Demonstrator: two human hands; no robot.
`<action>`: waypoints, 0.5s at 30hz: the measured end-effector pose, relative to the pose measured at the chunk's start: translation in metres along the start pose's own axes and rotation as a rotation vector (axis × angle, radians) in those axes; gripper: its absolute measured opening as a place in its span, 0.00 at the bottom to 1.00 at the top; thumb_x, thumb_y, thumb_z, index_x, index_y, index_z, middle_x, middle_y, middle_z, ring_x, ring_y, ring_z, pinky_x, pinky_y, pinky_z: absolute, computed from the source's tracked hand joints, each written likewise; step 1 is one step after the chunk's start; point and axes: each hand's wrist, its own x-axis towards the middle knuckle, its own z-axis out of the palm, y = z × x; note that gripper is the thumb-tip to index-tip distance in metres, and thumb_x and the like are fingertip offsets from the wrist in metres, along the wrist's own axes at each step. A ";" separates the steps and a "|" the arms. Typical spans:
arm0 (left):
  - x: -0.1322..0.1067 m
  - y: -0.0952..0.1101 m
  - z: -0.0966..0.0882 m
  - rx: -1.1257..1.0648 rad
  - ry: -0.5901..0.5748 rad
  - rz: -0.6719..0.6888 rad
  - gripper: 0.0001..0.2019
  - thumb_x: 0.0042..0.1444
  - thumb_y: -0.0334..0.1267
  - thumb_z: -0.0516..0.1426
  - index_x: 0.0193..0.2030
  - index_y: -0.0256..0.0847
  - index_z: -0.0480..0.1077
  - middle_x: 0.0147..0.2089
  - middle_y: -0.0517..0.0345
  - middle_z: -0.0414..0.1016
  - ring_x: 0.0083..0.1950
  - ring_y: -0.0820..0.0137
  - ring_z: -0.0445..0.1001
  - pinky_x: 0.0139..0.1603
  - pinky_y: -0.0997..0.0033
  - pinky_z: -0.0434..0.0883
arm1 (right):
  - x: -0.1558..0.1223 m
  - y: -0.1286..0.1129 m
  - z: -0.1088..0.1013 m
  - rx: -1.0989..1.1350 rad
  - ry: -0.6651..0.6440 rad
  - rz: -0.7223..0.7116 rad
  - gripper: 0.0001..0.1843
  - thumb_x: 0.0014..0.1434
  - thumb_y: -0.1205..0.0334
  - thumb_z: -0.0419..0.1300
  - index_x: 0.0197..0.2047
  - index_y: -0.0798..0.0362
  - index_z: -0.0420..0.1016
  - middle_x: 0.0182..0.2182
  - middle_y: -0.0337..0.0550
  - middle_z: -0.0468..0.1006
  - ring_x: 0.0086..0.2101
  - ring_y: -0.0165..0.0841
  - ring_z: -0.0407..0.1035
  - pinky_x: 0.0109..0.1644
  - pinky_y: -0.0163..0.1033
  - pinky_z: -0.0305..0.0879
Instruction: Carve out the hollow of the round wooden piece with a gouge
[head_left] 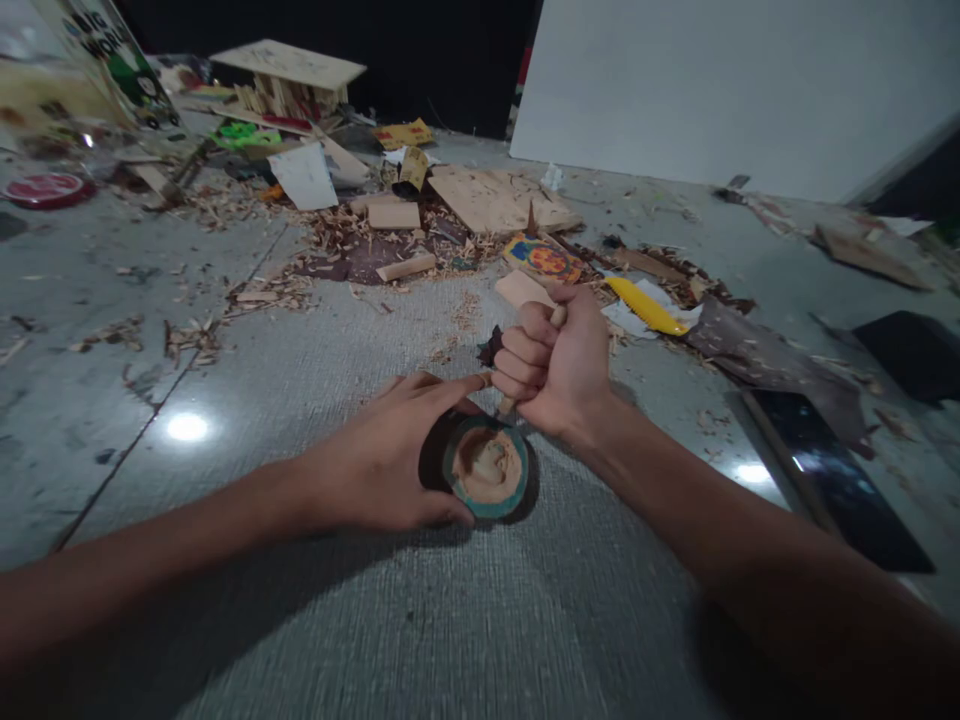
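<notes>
On the left of the grey floor (405,630) lies a red round lid (46,190), and further right come loose wood shavings (191,340) and a small wooden block (394,215) resting among more scraps. Near the middle, the left hand (375,455) reaches in from the side, its fingers and thumb curved around a round piece (489,468) with a teal rim and a pale, unevenly hollowed inside; the piece sits low in front of the person, its hollow facing up towards the camera. Just beyond its far edge, the right hand (551,365) is curled in a tight fist round the handle of a tool (507,406), whose lower end points down at the rim; whether the tip touches the piece cannot be told. The step in hand looks like working the hollow with the tool while the other hand braces it, and the next move seems to call for a firm hold on the wall, a controlled stroke, and the left fingers kept out of the tip's path. Further right, well apart from the hands, lie a yellow toothed object (646,306) and, nearer the person, a dark phone (844,475)
</notes>
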 end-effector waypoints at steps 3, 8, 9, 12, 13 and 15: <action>0.000 -0.001 -0.002 -0.022 -0.004 0.040 0.37 0.43 0.53 0.69 0.58 0.44 0.63 0.56 0.50 0.74 0.56 0.50 0.69 0.57 0.48 0.65 | 0.003 0.002 -0.008 0.046 0.062 0.048 0.24 0.63 0.54 0.44 0.18 0.48 0.40 0.12 0.27 0.37 0.14 0.24 0.31 0.13 0.32 0.31; -0.003 -0.002 -0.004 -0.008 -0.011 0.076 0.32 0.48 0.48 0.67 0.58 0.45 0.63 0.57 0.51 0.73 0.58 0.53 0.69 0.59 0.51 0.64 | 0.002 0.001 -0.012 0.056 0.085 0.052 0.21 0.61 0.60 0.42 0.19 0.47 0.37 0.12 0.28 0.37 0.15 0.25 0.30 0.14 0.32 0.33; -0.003 -0.002 -0.004 -0.003 -0.016 0.070 0.32 0.49 0.48 0.67 0.59 0.45 0.62 0.58 0.50 0.73 0.60 0.53 0.68 0.60 0.51 0.64 | 0.000 0.000 -0.010 0.058 0.080 0.037 0.21 0.61 0.60 0.42 0.20 0.47 0.37 0.12 0.28 0.37 0.15 0.25 0.30 0.14 0.33 0.33; -0.004 -0.001 -0.004 0.016 -0.030 0.037 0.38 0.49 0.49 0.66 0.65 0.44 0.59 0.63 0.47 0.69 0.64 0.50 0.64 0.63 0.48 0.61 | -0.009 -0.005 -0.001 0.046 0.023 -0.032 0.23 0.61 0.55 0.44 0.19 0.48 0.37 0.12 0.28 0.37 0.15 0.25 0.30 0.14 0.33 0.32; -0.004 0.000 -0.004 0.023 -0.037 0.026 0.39 0.49 0.49 0.66 0.66 0.43 0.58 0.64 0.47 0.69 0.65 0.50 0.63 0.64 0.48 0.60 | -0.013 -0.007 0.003 0.014 -0.022 -0.059 0.24 0.61 0.54 0.44 0.18 0.48 0.37 0.12 0.29 0.36 0.14 0.24 0.30 0.15 0.34 0.32; -0.005 0.002 -0.004 0.027 -0.047 0.009 0.39 0.49 0.48 0.66 0.66 0.42 0.58 0.63 0.46 0.69 0.64 0.50 0.64 0.64 0.48 0.61 | -0.019 -0.008 0.007 -0.090 -0.136 -0.109 0.25 0.62 0.53 0.42 0.16 0.48 0.39 0.12 0.30 0.36 0.14 0.25 0.31 0.15 0.34 0.32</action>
